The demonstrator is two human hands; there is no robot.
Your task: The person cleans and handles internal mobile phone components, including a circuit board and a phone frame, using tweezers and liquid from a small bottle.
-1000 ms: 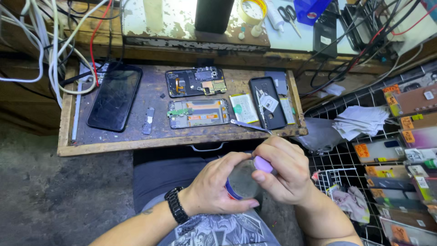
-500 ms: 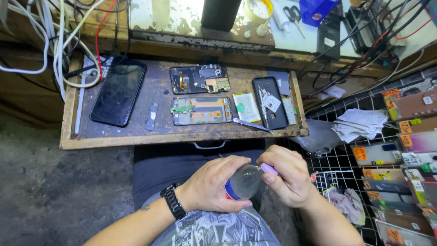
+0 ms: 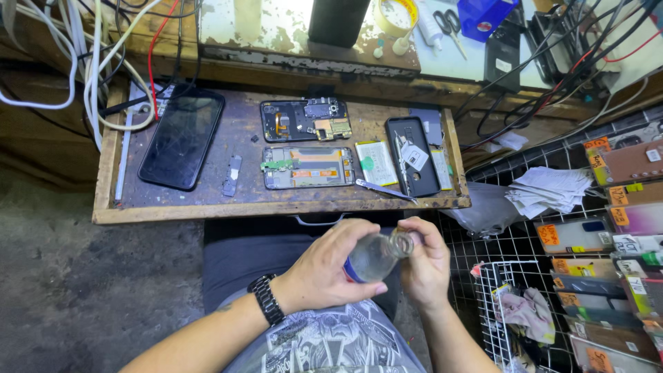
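My left hand (image 3: 324, 269), with a black watch on its wrist, grips a small clear bottle (image 3: 376, 257) with a blue label, held tilted over my lap. My right hand (image 3: 425, 266) is curled around the bottle's neck, and the mouth shows open between its fingers. No cap is visible. Both hands are below the front edge of a wooden work tray (image 3: 276, 209). On the tray lie two opened phone bodies (image 3: 304, 119) (image 3: 307, 167), a battery (image 3: 376, 162), a black back cover (image 3: 412, 155) and tweezers (image 3: 385, 190).
A black phone with a cracked screen (image 3: 181, 138) lies at the tray's left. Cables (image 3: 90, 76) hang at the upper left. A tape roll (image 3: 395, 15) and scissors (image 3: 449, 21) lie on the bench behind. Wire racks with phone cases (image 3: 621, 228) stand at the right.
The purple cap held at the bottle's top by my right hand is gone from sight, and the bottle's mouth now shows open. The bottle has tilted more.
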